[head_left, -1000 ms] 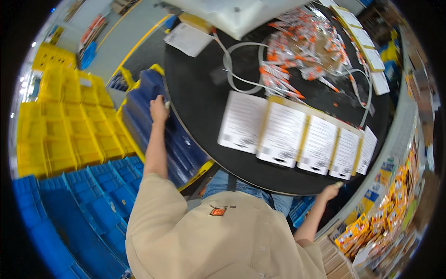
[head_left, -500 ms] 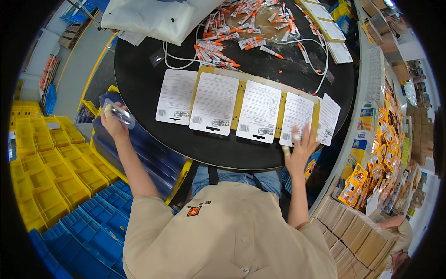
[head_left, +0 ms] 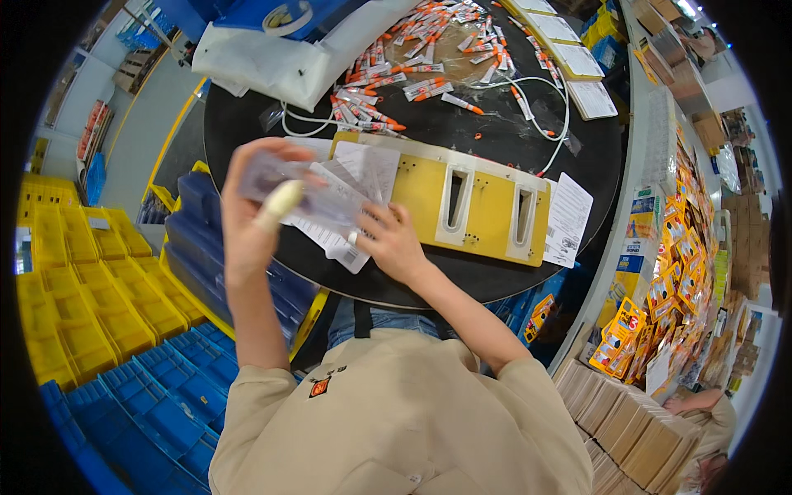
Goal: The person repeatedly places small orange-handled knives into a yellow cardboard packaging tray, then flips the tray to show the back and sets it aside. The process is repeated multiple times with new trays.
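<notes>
My left hand (head_left: 252, 210), with a pale finger cover on one digit, grips clear plastic blister shells (head_left: 318, 194) above the left end of a yellow fixture (head_left: 491, 210). My right hand (head_left: 394, 243) meets it there, its bent fingers closed at the near right edge of the shells. Beneath both hands lie white printed cards (head_left: 345, 252), one tilted toward the table's front edge; the shells partly hide them. Another card (head_left: 375, 161) rests on the fixture's left part. Two long slots show bare in the fixture. One more card (head_left: 569, 214) leans at its right end.
Many orange-capped tubes (head_left: 425, 87) lie across the back of the round black table (head_left: 528, 285). A white cable (head_left: 568, 111) loops among them. Yellow (head_left: 91, 313) and blue crates (head_left: 157, 388) stand at left; packaged goods (head_left: 660, 289) and stacked cardboard (head_left: 619, 404) at right.
My left hand has swung right over the fixture with the clear shells. My right hand has moved left to meet it. Cards have come off the fixture's right part, baring its slots.
</notes>
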A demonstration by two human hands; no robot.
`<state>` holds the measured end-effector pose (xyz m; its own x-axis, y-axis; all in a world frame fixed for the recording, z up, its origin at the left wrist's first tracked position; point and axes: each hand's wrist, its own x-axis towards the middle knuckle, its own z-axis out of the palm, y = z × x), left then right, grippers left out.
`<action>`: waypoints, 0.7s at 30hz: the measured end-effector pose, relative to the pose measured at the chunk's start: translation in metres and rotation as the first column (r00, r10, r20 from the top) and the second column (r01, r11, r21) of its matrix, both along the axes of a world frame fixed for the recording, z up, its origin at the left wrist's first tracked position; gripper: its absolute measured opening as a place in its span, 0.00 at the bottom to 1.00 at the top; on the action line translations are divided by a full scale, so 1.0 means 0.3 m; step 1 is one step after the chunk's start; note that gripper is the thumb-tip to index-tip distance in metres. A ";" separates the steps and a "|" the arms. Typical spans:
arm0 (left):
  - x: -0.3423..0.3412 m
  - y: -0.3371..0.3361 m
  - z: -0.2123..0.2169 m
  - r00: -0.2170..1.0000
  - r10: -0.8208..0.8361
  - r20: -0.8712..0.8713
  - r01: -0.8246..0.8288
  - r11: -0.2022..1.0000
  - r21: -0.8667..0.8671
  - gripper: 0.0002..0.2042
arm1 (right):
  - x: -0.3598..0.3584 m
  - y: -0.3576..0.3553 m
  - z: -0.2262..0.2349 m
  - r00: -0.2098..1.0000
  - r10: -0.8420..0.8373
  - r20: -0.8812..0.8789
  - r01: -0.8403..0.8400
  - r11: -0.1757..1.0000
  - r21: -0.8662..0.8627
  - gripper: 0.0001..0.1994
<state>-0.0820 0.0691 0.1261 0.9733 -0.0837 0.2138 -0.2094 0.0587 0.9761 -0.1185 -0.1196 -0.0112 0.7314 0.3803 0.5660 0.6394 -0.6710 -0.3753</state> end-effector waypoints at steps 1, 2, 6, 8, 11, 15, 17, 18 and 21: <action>0.010 -0.078 0.008 0.999 -0.042 0.010 0.042 0.998 0.048 0.17 | 0.035 -0.019 0.017 0.999 -0.043 -0.019 0.044 0.996 0.081 0.14; 0.021 -0.159 0.002 0.993 -0.109 0.046 0.105 0.991 0.084 0.16 | 0.077 -0.053 0.028 0.995 -0.076 -0.069 0.085 0.987 0.134 0.13; 0.045 -0.478 -0.119 0.891 -0.454 0.024 0.409 0.824 0.393 0.15 | 0.134 -0.606 0.069 0.732 -0.497 -0.466 0.681 0.557 0.475 0.13; 0.047 -0.640 -0.213 0.841 -0.539 -0.057 0.500 0.730 0.466 0.16 | 0.134 -0.932 0.087 0.550 -0.774 -0.315 0.701 0.223 0.678 0.20; 0.046 -0.824 -0.339 0.825 -0.554 -0.115 0.493 0.604 0.626 0.17 | 0.093 -1.254 0.115 0.260 -0.933 -0.248 0.400 -0.130 0.907 0.19; 0.071 -0.956 -0.430 0.842 -0.476 -0.255 0.485 0.460 0.744 0.20 | 0.349 -1.237 0.054 0.448 -0.881 -0.150 0.618 0.184 0.765 0.13; 0.089 -0.982 -0.442 0.885 -0.400 -0.241 0.416 0.443 0.794 0.24 | 0.518 -1.118 -0.024 0.705 -0.645 -0.294 0.684 0.511 0.521 0.11; 0.099 -0.987 -0.443 0.895 -0.364 -0.257 0.402 0.409 0.819 0.25 | 0.580 -1.060 -0.069 0.617 -0.666 -0.418 0.784 0.565 0.257 0.12; 0.114 -0.963 -0.430 0.906 -0.304 -0.296 0.401 0.386 0.831 0.29 | 0.740 -0.921 -0.180 0.780 -0.620 -0.091 0.591 0.776 -0.222 0.07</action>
